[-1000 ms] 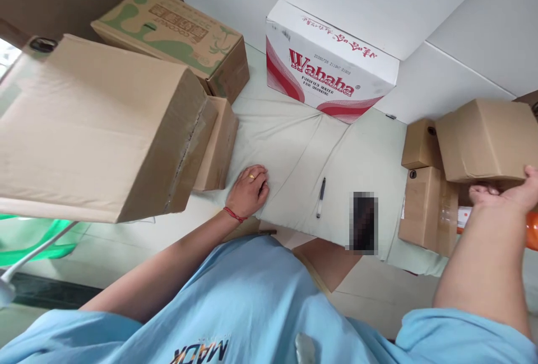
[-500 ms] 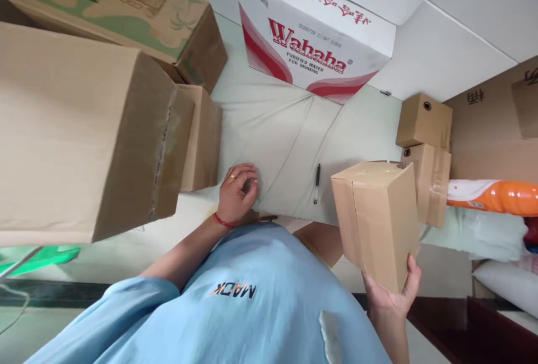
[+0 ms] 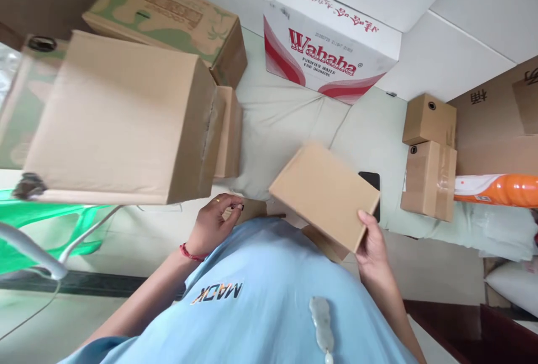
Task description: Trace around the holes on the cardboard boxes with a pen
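My right hand (image 3: 372, 243) grips a small plain cardboard box (image 3: 323, 196) by its near right corner, thumb on its upper face. The box is tilted in front of my body, its far edge blurred by motion. My left hand (image 3: 218, 215) is closed in a pinch at the table's near edge. A small dark bit shows at its fingertips, too little to name. Partly behind the held box lies a black phone (image 3: 369, 179).
At left, a large carton (image 3: 113, 117) stands before a green-printed carton (image 3: 168, 16). A Wahaba-style white water carton, lettered Wahaha (image 3: 328, 50), sits at the back. Two small boxes (image 3: 428, 179) and an orange bottle (image 3: 513, 190) are at right. A green stool (image 3: 84, 229) is at lower left.
My right hand has swung the box left and turned it, uncovering the phone. My left hand has moved left and closed its fingers. The pen seen on the cloth earlier is no longer visible there.
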A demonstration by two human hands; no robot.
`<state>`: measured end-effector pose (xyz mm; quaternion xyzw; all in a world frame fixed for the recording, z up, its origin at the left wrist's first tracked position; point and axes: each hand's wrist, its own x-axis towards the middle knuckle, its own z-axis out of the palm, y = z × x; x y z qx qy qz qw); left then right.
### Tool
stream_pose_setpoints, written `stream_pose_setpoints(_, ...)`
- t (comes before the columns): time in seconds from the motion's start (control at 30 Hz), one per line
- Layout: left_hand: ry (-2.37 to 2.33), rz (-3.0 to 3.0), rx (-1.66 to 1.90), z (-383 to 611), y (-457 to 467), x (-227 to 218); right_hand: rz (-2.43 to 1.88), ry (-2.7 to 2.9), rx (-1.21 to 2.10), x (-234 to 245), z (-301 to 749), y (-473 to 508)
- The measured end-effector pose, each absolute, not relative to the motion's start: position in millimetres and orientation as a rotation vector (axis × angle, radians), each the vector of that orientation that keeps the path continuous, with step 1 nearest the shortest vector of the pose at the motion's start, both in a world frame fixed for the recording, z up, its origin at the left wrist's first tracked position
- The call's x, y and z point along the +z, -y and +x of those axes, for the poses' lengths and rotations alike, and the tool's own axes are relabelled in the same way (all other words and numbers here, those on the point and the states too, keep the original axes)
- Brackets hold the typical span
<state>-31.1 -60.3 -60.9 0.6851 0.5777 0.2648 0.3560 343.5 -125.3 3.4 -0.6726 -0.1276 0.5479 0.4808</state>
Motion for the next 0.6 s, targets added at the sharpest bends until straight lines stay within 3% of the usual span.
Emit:
stream_pose_setpoints(0.1, -1.504, 1.789, 0.594, -31.8, 65.1, -58.9, -1.622, 0.481, 1.415, -0.4, 312.6, 88.9)
stream_pose_setpoints(0.2, -1.636, 1.784, 0.402, -48.8, 78.0, -62.4, -1.733, 0.716, 1.157, -6.2, 306.0, 86.2)
stream_pose_setpoints(0.4, -1.765, 1.76, 0.223, -104.7, 112.5, -55.8, -2.012, 0.745, 0.67, -27.9, 350.3, 208.8)
stream_pose_setpoints(0.6, -1.904, 1.589, 0.574, -61.0, 99.3, -34.7, -2.106, 0.578, 0.474, -41.5, 331.8, 318.4)
